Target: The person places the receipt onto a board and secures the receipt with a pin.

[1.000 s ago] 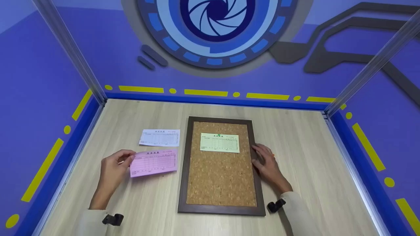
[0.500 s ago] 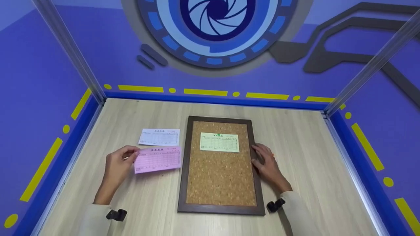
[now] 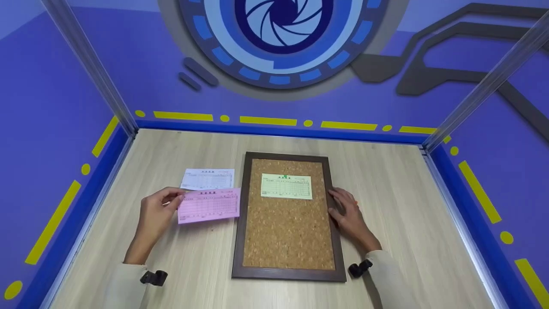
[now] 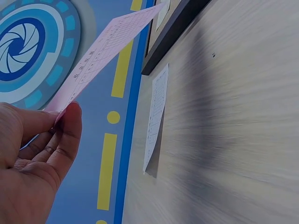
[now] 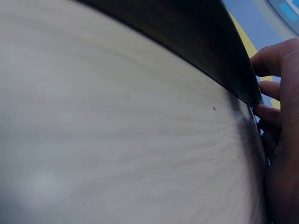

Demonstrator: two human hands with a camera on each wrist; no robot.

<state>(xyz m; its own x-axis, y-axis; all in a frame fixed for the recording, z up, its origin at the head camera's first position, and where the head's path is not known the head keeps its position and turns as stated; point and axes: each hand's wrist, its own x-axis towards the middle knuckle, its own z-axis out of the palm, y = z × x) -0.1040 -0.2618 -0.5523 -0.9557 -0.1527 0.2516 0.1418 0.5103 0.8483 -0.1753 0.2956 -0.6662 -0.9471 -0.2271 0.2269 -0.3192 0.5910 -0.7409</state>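
Pink slip (image 3: 209, 207), long axis running right to the board (image 3: 289, 234), pinched at its left end by left fingers (image 3: 171, 192); loosely bent right fingers (image 3: 340, 196) touch board's right edge.

Here's the tabletop (image 3: 394, 206) spread out in front of me, pale wood-look, its grain streaking away toward the far edge. Near the middle, lying right on it, there's the corkboard (image 3: 288, 231), speckled tan inside a dark brown frame (image 3: 289, 273), long sides running away from me! Over to my left, just beside the far half of that frame and not touching it, the white slip (image 3: 210, 177), printed with a grid; seen from my left wrist, one edge stands slightly off the wood, shadow underneath. Nearer me, left of the frame, a tiny dark speck (image 3: 212, 230) marks the surface.
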